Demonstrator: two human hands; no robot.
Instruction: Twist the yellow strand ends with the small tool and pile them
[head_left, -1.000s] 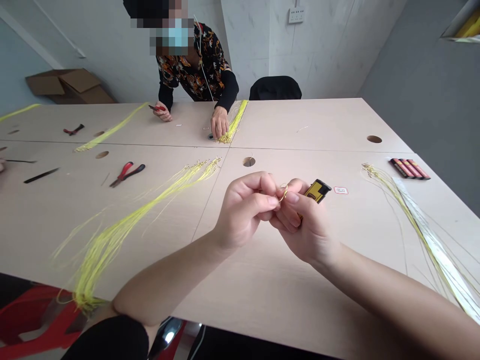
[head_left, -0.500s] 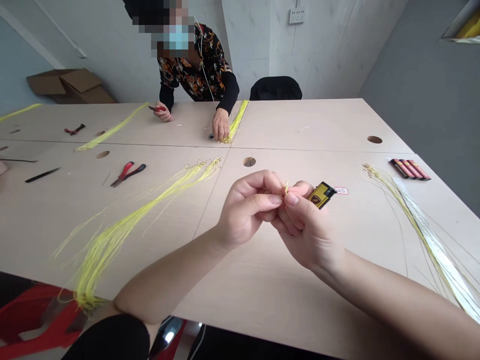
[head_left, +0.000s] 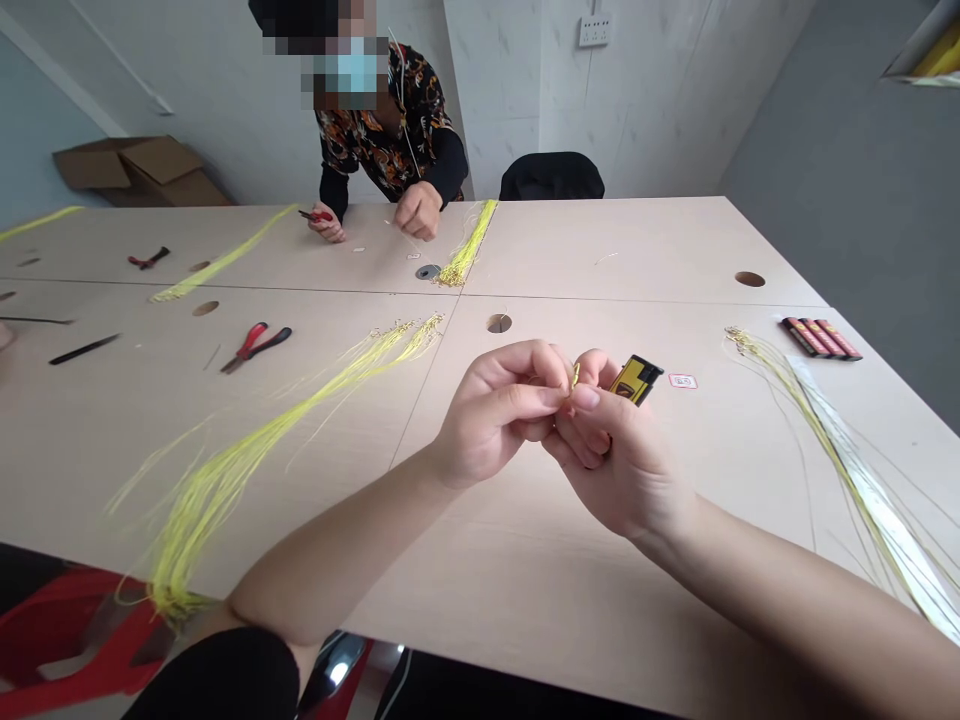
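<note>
My left hand point(head_left: 499, 410) is closed, thumb and index fingertip pinching a short twisted bit of yellow line point(head_left: 575, 376). Facing it, my right hand point(head_left: 619, 450) is also closed, its thumb and fingertips on the same bit of line. A small flat black-and-yellow tool point(head_left: 636, 381) sticks out of the right hand's fingers; what kind it is I cannot tell. The fingers hide most of what lies between the fingertips. On the table to the left is a bundle of yellow lines point(head_left: 300, 412) with small gold-coloured hooks point(head_left: 409, 326) at its far end.
Red-and-black pliers point(head_left: 255, 348) rest left of my hands. At right are another hook bundle point(head_left: 742, 342), a white strip point(head_left: 862, 480) and several dark red packs point(head_left: 820, 338). A small label point(head_left: 683, 381) lies nearby. Across the table point(head_left: 637, 250), a co-worker point(head_left: 394, 130) holds pliers point(head_left: 316, 216).
The black-and-yellow tool has tilted more upright and shifted slightly left, uncovering the label. The bit of line shows a little more. The co-worker's free hand has lifted away from the far bundle.
</note>
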